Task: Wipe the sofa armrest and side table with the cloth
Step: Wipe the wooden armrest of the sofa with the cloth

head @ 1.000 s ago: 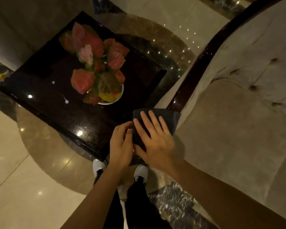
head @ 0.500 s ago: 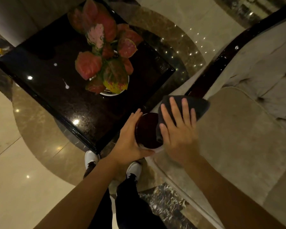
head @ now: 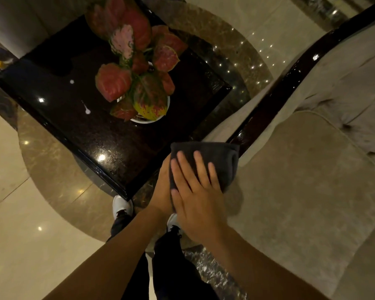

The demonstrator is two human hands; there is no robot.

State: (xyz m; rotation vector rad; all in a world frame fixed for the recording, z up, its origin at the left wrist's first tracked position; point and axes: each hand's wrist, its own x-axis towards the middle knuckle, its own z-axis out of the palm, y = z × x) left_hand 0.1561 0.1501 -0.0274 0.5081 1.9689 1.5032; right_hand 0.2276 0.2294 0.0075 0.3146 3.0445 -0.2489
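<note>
A dark grey cloth (head: 221, 156) is draped over the near end of the sofa's glossy dark wooden armrest (head: 290, 79). My right hand (head: 195, 191) presses flat on top of the cloth with its fingers straight and spread. My left hand (head: 162, 191) lies against the cloth's left side, fingers extended along its edge; the right hand and the cloth hide its thumb. The black polished side table (head: 95, 131) stands just left of the armrest, with white smears on its top.
A red-leaved plant (head: 139, 72) in a white pot (head: 147, 121) stands on the table. The beige sofa seat cushion (head: 301, 180) fills the right side. My white shoes (head: 121, 205) stand on the shiny marble floor by the table's near corner.
The cloth and my right hand slid back toward me, covering the rounded armrest end that showed half a second ago. My left hand moved in against the cloth.
</note>
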